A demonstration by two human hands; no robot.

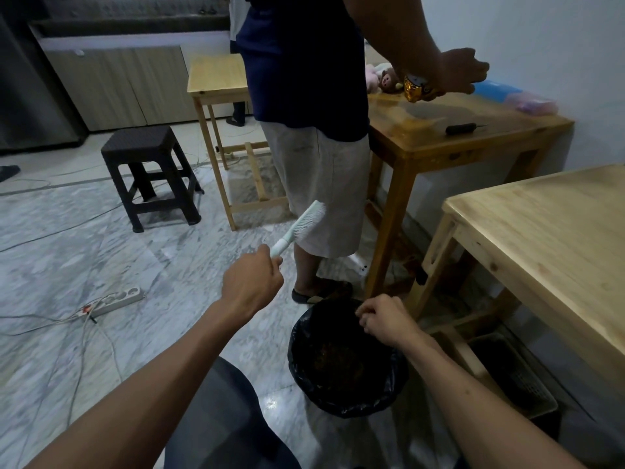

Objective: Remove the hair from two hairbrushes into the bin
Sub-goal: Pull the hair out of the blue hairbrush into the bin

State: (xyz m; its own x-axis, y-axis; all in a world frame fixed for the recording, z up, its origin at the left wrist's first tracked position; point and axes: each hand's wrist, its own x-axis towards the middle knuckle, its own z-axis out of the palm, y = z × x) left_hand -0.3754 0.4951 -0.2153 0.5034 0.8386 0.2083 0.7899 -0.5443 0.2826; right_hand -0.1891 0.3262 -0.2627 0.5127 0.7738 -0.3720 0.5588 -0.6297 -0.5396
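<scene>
My left hand [252, 282] grips the handle of a pale mint-white hairbrush [299, 228], which points up and away with its bristles facing right. A round bin lined with a black bag [304, 377] stands on the floor below, with dark matter inside. My right hand [382, 319] hovers over the bin's far right rim, fingers curled and fingertips pinched together; whether hair is between them is too small to tell. A second, dark hairbrush [460, 128] lies on the glossy wooden table [419, 143] behind.
Another person [314, 130] stands right behind the bin, between me and the glossy table. A light wooden table [554, 231] is at my right, a dark basket [517, 377] under it. A black stool [148, 174], a power strip [116, 301] and loose cables lie left.
</scene>
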